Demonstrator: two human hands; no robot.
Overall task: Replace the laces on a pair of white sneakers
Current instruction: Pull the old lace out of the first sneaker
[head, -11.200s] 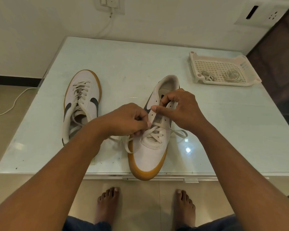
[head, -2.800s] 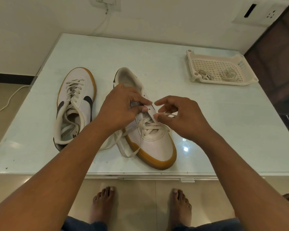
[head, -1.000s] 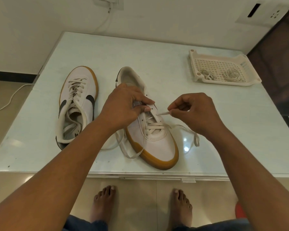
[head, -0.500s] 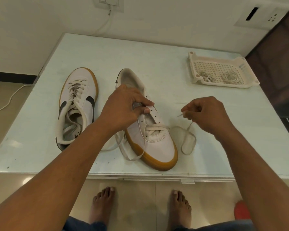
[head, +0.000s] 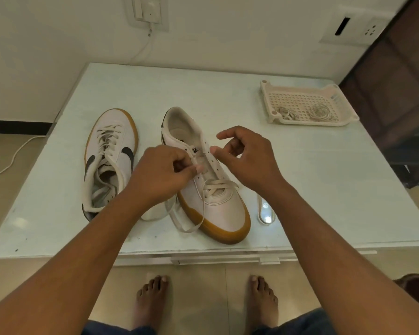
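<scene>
At the left of the table (head: 223, 90), the first sneaker (head: 111, 160) lies fully laced, toe pointing away from the person; its unlacing is judged not begun. Beside it, the left hand (head: 160, 175) pinches the lace (head: 218, 187) above the second sneaker (head: 213, 204), whose long axis runs diagonally, toe toward the person. Only the eyelets nearest that toe are threaded. The right hand (head: 247, 163) hovers loosely curled, gripping nothing. Coiled laces (head: 319, 112), probably the replacements, lie in the tray (head: 310, 122)
</scene>
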